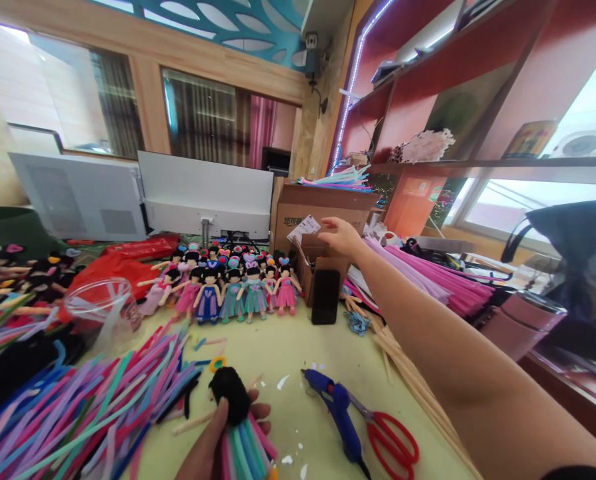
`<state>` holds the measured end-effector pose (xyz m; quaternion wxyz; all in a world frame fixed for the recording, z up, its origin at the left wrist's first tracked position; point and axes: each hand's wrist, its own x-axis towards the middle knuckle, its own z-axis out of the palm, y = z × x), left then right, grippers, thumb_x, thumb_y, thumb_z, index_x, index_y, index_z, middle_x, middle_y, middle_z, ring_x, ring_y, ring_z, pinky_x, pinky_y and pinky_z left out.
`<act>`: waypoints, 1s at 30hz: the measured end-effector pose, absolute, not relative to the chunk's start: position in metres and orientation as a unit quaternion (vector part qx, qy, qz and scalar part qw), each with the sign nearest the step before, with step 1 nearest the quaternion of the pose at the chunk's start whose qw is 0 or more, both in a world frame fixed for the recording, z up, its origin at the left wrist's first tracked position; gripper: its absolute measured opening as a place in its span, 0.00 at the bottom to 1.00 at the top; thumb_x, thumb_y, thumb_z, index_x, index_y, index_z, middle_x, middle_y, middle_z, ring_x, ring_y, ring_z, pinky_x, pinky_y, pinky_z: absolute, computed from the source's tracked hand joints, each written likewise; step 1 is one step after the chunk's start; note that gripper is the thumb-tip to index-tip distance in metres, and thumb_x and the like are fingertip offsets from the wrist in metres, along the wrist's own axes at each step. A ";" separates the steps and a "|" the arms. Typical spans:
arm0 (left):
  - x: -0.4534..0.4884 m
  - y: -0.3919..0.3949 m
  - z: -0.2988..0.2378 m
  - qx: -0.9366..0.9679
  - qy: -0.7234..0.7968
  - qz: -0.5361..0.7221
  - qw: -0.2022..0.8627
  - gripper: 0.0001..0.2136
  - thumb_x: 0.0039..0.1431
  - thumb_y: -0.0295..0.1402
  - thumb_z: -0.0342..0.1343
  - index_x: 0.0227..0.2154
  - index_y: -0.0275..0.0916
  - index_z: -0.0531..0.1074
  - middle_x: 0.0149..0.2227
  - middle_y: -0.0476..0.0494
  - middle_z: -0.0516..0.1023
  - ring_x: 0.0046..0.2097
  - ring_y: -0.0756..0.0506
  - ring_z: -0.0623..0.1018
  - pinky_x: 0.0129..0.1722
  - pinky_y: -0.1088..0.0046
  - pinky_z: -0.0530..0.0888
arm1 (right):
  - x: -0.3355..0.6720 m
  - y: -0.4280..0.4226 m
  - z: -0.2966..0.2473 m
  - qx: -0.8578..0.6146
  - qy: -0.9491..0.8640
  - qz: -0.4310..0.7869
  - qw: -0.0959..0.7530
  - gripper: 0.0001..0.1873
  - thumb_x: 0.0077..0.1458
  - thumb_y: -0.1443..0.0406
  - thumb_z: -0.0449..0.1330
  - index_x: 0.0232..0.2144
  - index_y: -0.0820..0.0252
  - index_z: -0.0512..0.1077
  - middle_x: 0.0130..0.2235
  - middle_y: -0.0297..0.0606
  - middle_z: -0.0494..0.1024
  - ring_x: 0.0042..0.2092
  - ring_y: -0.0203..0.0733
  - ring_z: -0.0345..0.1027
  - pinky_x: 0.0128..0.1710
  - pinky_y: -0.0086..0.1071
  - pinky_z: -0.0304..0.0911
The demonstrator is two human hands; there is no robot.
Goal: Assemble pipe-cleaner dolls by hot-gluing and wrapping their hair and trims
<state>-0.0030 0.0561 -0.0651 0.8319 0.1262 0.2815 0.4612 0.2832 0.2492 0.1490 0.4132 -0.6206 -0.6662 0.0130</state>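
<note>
My left hand (212, 433) is closed round a pipe-cleaner doll (248, 437) with black hair and a skirt of pink, green, blue and purple strips. Its beige arms stick out to the sides, low over the table. My right hand (341, 237) reaches far forward, its fingers apart, over a small cardboard box (307, 277); the box's contents are mostly hidden. A black phone (325, 297) stands upright against that box. Between my arms lie a blue glue gun (335, 407) and red-handled scissors (392, 440).
Several finished dolls (251, 290) stand at the table's back. Loose pipe cleaners (98, 400) cover the left, by a clear plastic cup (101, 307). Beige stems (418, 383), pink bundles (428, 277) and a pink flask (525, 317) are right. A large carton (335, 197) and monitors (208, 190) stand behind.
</note>
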 end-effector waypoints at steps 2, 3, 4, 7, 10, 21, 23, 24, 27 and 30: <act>0.004 0.052 -0.054 0.139 0.330 0.479 0.802 0.16 0.57 0.34 0.57 0.47 0.32 0.72 0.37 0.34 0.82 0.39 0.37 0.81 0.43 0.59 0.76 | 0.272 0.219 0.152 -0.595 -0.685 0.015 0.420 0.22 0.50 0.65 0.60 0.50 0.60 0.71 0.49 0.41 0.74 0.42 0.39 0.72 0.47 0.36 0.66; 0.006 0.049 -0.048 0.145 0.352 0.486 0.787 0.14 0.58 0.34 0.57 0.45 0.32 0.73 0.36 0.33 0.82 0.37 0.38 0.82 0.39 0.62 0.77 | 0.267 0.203 0.151 -0.582 -0.695 0.015 0.422 0.21 0.51 0.65 0.60 0.49 0.58 0.71 0.48 0.39 0.75 0.40 0.38 0.72 0.46 0.35 0.67; 0.008 0.047 -0.043 0.152 0.367 0.490 0.776 0.13 0.58 0.34 0.56 0.44 0.31 0.72 0.36 0.33 0.82 0.35 0.39 0.82 0.36 0.63 0.78 | 0.263 0.188 0.149 -0.567 -0.709 0.011 0.420 0.20 0.51 0.65 0.60 0.48 0.57 0.72 0.47 0.39 0.75 0.39 0.37 0.72 0.45 0.34 0.67; 0.011 0.040 -0.030 0.180 0.377 0.498 0.760 0.12 0.60 0.34 0.54 0.43 0.32 0.72 0.36 0.33 0.82 0.33 0.40 0.82 0.33 0.64 0.78 | 0.256 0.158 0.138 -0.560 -0.754 -0.032 0.343 0.18 0.53 0.66 0.57 0.48 0.58 0.72 0.47 0.39 0.76 0.43 0.38 0.72 0.49 0.33 0.65; 0.011 0.037 -0.025 0.197 0.368 0.500 0.759 0.11 0.61 0.34 0.53 0.42 0.32 0.72 0.36 0.34 0.82 0.32 0.41 0.82 0.33 0.64 0.78 | 0.251 0.153 0.123 -0.617 -0.743 -0.033 0.256 0.18 0.55 0.69 0.56 0.47 0.57 0.73 0.46 0.39 0.78 0.48 0.42 0.71 0.52 0.34 0.62; 0.011 0.045 -0.037 0.159 0.373 0.500 0.765 0.13 0.59 0.36 0.56 0.43 0.32 0.72 0.34 0.35 0.82 0.33 0.41 0.81 0.32 0.66 0.77 | 0.217 0.227 0.064 -0.704 -0.688 0.007 0.179 0.22 0.58 0.59 0.58 0.52 0.62 0.67 0.52 0.47 0.73 0.49 0.46 0.70 0.49 0.43 0.64; 0.011 0.047 -0.040 0.155 0.370 0.496 0.770 0.14 0.58 0.37 0.56 0.43 0.32 0.72 0.33 0.35 0.82 0.33 0.40 0.81 0.32 0.65 0.77 | 0.215 0.234 0.062 -0.708 -0.681 0.002 0.188 0.20 0.56 0.60 0.59 0.49 0.66 0.69 0.51 0.50 0.73 0.48 0.47 0.71 0.48 0.42 0.65; 0.012 0.049 -0.042 0.152 0.366 0.493 0.774 0.15 0.58 0.37 0.57 0.44 0.32 0.72 0.33 0.36 0.82 0.33 0.40 0.81 0.32 0.65 0.77 | 0.216 0.237 0.063 -0.705 -0.682 -0.002 0.195 0.18 0.55 0.62 0.60 0.46 0.66 0.71 0.50 0.51 0.74 0.48 0.48 0.71 0.47 0.39 0.65; 0.012 0.053 -0.050 0.140 0.354 0.482 0.789 0.19 0.56 0.36 0.59 0.48 0.31 0.70 0.32 0.36 0.82 0.34 0.39 0.82 0.35 0.63 0.77 | 0.222 0.246 0.079 -0.680 -0.695 -0.021 0.232 0.12 0.55 0.63 0.58 0.41 0.62 0.74 0.44 0.45 0.78 0.46 0.44 0.72 0.45 0.32 0.64; 0.008 0.058 -0.059 0.133 0.338 0.466 0.807 0.23 0.54 0.37 0.60 0.51 0.31 0.69 0.34 0.36 0.82 0.37 0.37 0.82 0.42 0.61 0.76 | 0.238 0.260 0.110 -0.665 -0.689 -0.049 0.284 0.16 0.61 0.62 0.50 0.45 0.56 0.73 0.43 0.38 0.79 0.44 0.40 0.73 0.46 0.31 0.64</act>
